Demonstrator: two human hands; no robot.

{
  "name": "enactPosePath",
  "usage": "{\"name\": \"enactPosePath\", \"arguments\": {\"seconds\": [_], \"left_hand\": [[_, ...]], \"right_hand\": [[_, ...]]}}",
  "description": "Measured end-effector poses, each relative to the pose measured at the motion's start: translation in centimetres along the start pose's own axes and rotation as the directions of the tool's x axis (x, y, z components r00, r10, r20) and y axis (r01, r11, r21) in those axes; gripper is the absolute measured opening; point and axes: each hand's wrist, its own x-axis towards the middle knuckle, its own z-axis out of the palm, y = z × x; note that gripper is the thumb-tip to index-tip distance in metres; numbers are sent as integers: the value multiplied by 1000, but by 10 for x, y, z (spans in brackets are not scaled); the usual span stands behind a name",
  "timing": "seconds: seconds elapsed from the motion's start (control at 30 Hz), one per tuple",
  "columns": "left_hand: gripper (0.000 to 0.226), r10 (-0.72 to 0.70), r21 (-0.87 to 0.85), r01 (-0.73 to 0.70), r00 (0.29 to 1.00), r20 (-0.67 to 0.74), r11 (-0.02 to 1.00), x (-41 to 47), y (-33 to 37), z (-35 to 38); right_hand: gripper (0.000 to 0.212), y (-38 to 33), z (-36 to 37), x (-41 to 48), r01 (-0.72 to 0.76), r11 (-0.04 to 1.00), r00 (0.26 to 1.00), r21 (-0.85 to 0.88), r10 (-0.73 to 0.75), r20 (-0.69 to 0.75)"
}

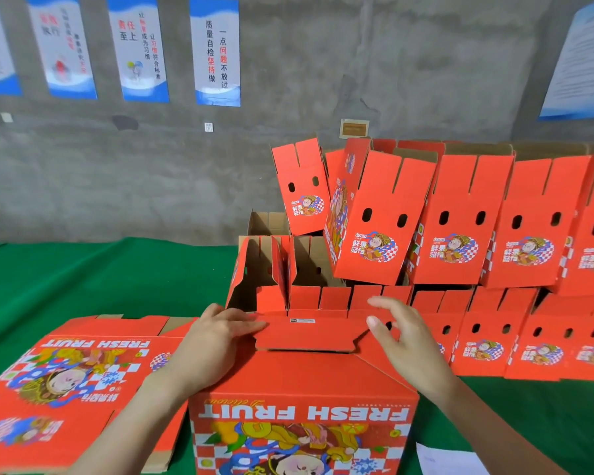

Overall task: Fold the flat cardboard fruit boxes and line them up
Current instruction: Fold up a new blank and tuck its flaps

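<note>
The folded boxes (460, 228) stacked behind (upper tier leaning) could topple if bumped. The box (302, 382) front centre might spring open: its top flap (309, 335) lies untucked beneath the left hand (216, 337), pressing flat-fingered, while the right hand (405, 337) hovers loose, grasping nothing

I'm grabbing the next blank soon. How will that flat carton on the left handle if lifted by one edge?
Probably light: the flat carton is thin corrugated board holding nothing. It is likely stiff within each panel yet hinging along its creases, so it may sag or fold open. Its smooth printed face could slip in a light pinch.
</note>
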Motion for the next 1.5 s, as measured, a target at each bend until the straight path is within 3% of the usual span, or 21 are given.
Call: {"name": "enactPosePath", "arguments": {"seconds": [0.07,0.23,0.4,0.5,0.83,1.1,1.17,1.2,1.23,1.27,1.33,1.4,1.5], "left_hand": [[42,-77,12,76,995,71,997,0,1,-1],[30,-171,-214,214,964,204,953,11,13,-10],[92,-248,-75,302,882,401,950,20,18,-4],[91,-265,53,268,868,420,962,23,21,-2],[92,-373,176,329,842,390,928,24,36,4],[87,-377,176,334,843,382,926,24,36,4],[79,-329,56,332,872,364,942,21,30,-2],[74,-318,-97,366,890,325,925,18,26,-6],[68,-332,-312,409,904,270,858,14,19,-10],[62,-383,-528,437,898,217,728,10,12,-13],[44,-535,-787,458,822,197,413,-3,-3,-15],[30,-644,-819,520,718,264,244,-20,-20,-9],[40,-698,-738,658,600,391,152,-53,-29,8]], "right_hand": [[37,1,3,6,-27,998,992,-64,34,123],[50,4,16,6,-43,941,933,-335,157,322],[54,-3,19,10,15,910,926,-414,144,350],[57,-7,22,11,32,877,918,-479,163,361],[66,-8,32,5,59,788,943,-613,158,293],[64,-1,32,3,59,819,947,-571,135,291],[56,0,26,4,39,888,947,-459,114,301],[49,1,22,4,10,934,956,-357,96,278],[41,2,17,4,-51,976,971,-211,98,219],[33,3,12,3,-133,991,982,-33,136,132],[23,10,5,-3,-293,907,951,304,308,-2],[27,24,1,-13,-464,786,864,409,503,14],[51,42,3,-36,-703,622,705,344,672,225]]}}
